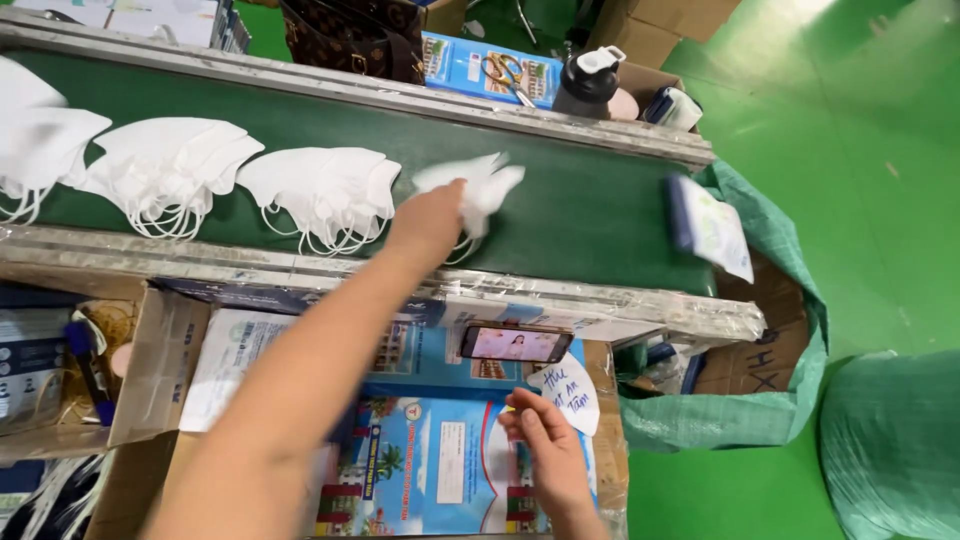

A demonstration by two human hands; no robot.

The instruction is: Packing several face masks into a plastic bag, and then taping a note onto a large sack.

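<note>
Green belt (600, 215): L hand (428, 222) grabbing masks (480, 185), R hand (545, 450) on box (430, 460).

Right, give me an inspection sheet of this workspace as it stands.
Surface: green conveyor belt between metal side rails.
Job's things: stacks of white face masks lie in a row on the belt; one bunch of masks is under the left hand.
Clutter: a smartphone with its screen lit, printed blue packets, a cardboard box, scissors, a black bottle, a brown handbag.
Hands: left hand grips the mask bunch on the belt; right hand rests over the blue packets, seemingly holding nothing.
Cables: nothing seen.
Surroundings: green floor, green woven sacks, a packet at the belt's end.
</note>
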